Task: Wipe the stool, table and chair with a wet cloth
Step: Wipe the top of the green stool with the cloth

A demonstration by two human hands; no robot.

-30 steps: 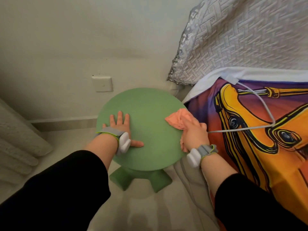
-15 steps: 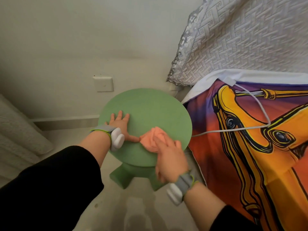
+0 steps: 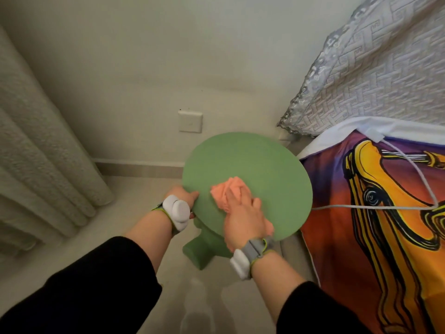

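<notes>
A round green stool (image 3: pixel 252 165) stands on the floor beside a bed, its seat tipped towards me and its green base showing below. My right hand (image 3: pixel 243 218) presses a crumpled orange cloth (image 3: pixel 228 189) flat against the near left part of the seat. My left hand (image 3: pixel 183 196) grips the seat's left rim, with the thumb on top and the fingers hidden under the edge. Both wrists carry grey bands with white pods.
A bed with an orange and purple patterned cover (image 3: pixel 385 237) lies tight against the stool's right side, with a white cable (image 3: pixel 373 207) across it and a grey quilted headboard (image 3: pixel 373 73) behind. A wall socket (image 3: pixel 190 121) is behind the stool; a pale curtain (image 3: pixel 41 165) hangs at left.
My right hand has swept the cloth from the seat's right edge to its near left. My left hand has slid off the seat top and taken hold of the left rim.
</notes>
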